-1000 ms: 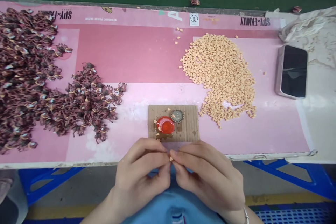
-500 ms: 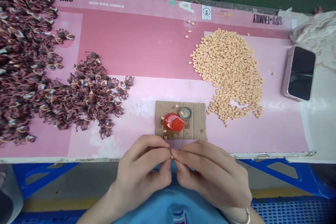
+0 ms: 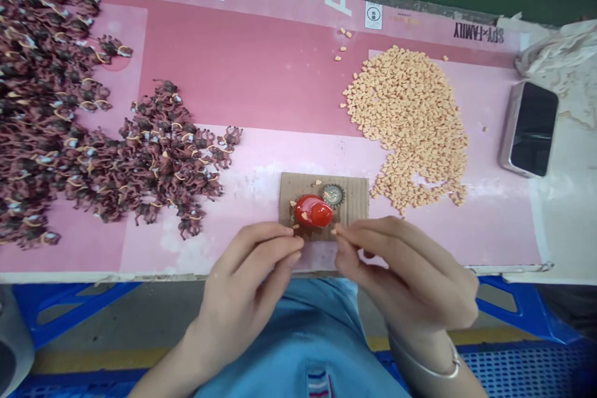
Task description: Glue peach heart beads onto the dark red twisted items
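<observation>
My right hand (image 3: 405, 267) pinches a tiny tan piece (image 3: 334, 231) between thumb and fingertips, over the right part of a cardboard square (image 3: 357, 199). At the cardboard's lower left edge is my left hand (image 3: 252, 280), its thumb and fingers drawn together; whatever they may hold is hidden. A glossy red cap-like object (image 3: 321, 214) lies on the cardboard, touching a metal bottle cap (image 3: 334, 195). A few tan bits are scattered around and on the red object.
A large heap of brown figurines (image 3: 158, 168) with yellowish bands covers the table's left. Many loose tan pieces (image 3: 415, 112) are piled at right. Beyond them lie a phone (image 3: 532, 127) and crumpled plastic (image 3: 559, 56). The pink table's front edge (image 3: 163, 277) runs before my lap.
My hands, earlier touching at the fingertips over the table's front edge, have separated and moved up toward the cardboard. The right hand carries the tan piece rightward. The view has shifted slightly.
</observation>
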The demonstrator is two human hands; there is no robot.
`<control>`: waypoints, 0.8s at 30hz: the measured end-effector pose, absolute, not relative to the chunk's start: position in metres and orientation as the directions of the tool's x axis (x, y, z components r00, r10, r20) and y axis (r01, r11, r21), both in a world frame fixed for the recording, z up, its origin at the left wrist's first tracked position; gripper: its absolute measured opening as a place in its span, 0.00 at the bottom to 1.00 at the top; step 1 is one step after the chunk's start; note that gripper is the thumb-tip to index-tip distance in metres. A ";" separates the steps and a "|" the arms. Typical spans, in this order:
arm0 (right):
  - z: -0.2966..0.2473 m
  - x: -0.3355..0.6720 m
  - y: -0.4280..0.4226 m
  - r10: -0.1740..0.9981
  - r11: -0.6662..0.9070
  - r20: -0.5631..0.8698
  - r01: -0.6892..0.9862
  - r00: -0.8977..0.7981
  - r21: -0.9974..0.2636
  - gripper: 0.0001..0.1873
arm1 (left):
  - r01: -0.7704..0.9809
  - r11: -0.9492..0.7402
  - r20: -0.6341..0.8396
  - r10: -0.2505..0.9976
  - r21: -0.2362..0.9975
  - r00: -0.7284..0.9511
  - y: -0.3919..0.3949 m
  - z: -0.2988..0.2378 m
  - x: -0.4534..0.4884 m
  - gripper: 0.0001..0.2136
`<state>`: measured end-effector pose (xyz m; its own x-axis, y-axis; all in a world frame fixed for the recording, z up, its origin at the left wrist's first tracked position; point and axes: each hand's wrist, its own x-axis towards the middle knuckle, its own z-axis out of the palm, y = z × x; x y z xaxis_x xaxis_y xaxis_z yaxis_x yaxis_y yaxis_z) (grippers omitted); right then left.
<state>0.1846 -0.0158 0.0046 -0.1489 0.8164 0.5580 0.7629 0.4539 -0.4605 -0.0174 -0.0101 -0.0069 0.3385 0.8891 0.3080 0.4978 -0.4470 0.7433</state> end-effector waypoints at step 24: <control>0.024 0.200 0.005 0.819 0.546 0.352 0.806 -0.454 -0.231 0.10 | 0.383 -0.358 0.308 0.933 0.851 0.188 -0.014 -0.017 -0.030 0.14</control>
